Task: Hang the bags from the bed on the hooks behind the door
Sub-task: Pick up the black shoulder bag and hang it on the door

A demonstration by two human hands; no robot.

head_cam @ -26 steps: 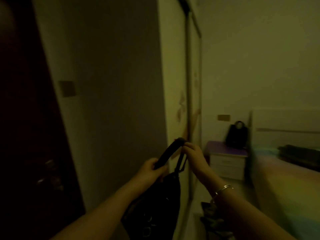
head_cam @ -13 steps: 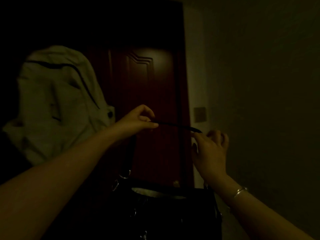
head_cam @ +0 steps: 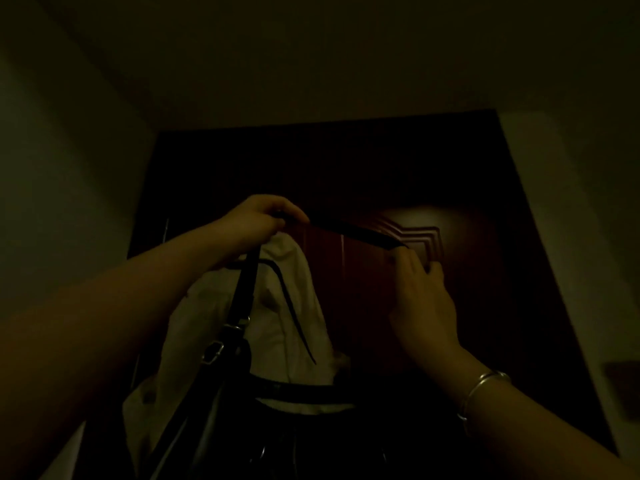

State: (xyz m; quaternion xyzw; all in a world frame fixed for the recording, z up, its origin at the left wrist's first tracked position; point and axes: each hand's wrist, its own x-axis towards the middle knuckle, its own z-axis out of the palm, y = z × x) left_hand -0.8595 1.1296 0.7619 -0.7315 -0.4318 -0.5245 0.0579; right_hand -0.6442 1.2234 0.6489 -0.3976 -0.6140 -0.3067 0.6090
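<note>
Against the dark door (head_cam: 485,306), the left hand (head_cam: 256,225) has its fingers (head_cam: 287,211) curled closed around the black bag's (head_cam: 311,438) strap (head_cam: 349,230); the right hand (head_cam: 420,299) pinches the strap's far end, other fingers loosely spread. The bag hangs below both hands, before a white backpack (head_cam: 277,306) on the door

My head view is very dim with a green-yellow cast; the only bright patch is a soft reflection on the door (head_cam: 412,223) panel at upper right. The black bag (head_cam: 311,441) merges into shadow at the bottom, its detail unreadable. Straight edges bow toward the corners, and outlines are slightly soft throughout.
</note>
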